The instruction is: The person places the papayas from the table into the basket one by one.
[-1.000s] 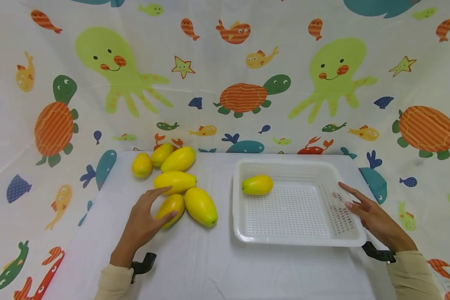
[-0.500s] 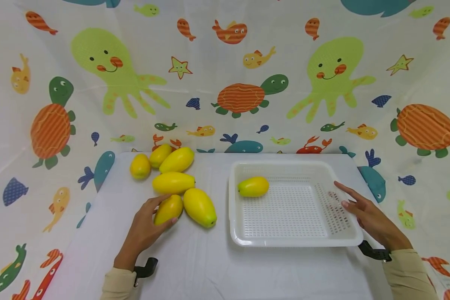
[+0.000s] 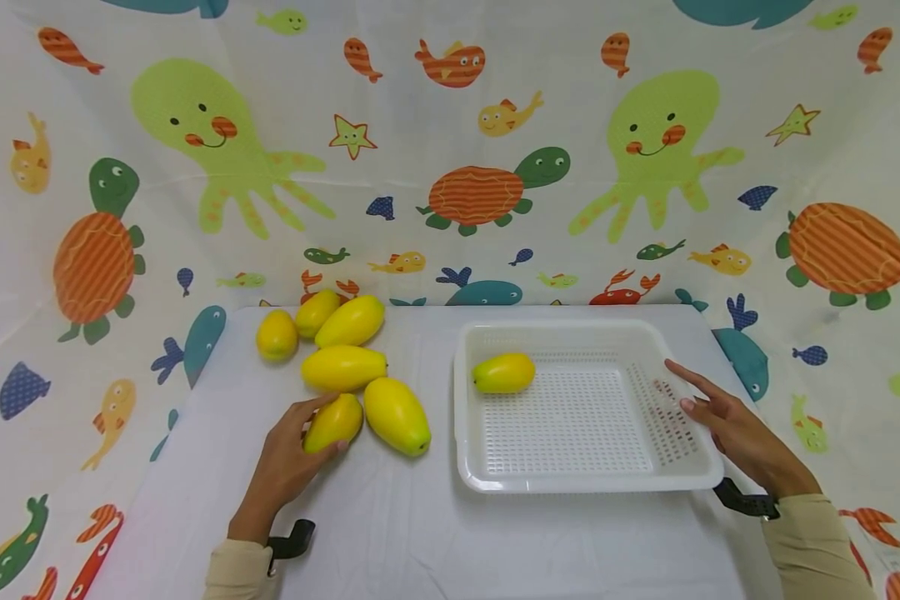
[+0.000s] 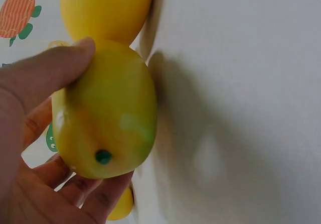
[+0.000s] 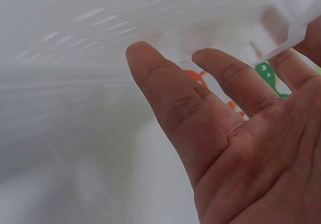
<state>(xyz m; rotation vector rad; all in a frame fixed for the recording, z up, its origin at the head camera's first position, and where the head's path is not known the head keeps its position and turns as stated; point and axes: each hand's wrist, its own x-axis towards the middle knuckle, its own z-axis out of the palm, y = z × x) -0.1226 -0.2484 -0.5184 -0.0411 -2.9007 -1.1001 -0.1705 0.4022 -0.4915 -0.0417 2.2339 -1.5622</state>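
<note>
In the head view my left hand holds a yellow papaya at the front of a cluster of similar fruit. The left wrist view shows the thumb on one side of this papaya, the fingers curled on the other, and a dark green stem spot on its end. Its far end is close to another papaya. My right hand is at the right rim of a white perforated basket, fingers mostly straight against it. One papaya lies inside the basket, at its left.
Several more papayas lie behind the left hand, among them a long one and a shorter one. A white cloth covers the table. A curtain printed with sea animals hangs behind it.
My left hand has come down onto the front papaya, and its thumb and fingers have closed round it. The right hand stays at the basket rim. The head view has shifted slightly.
</note>
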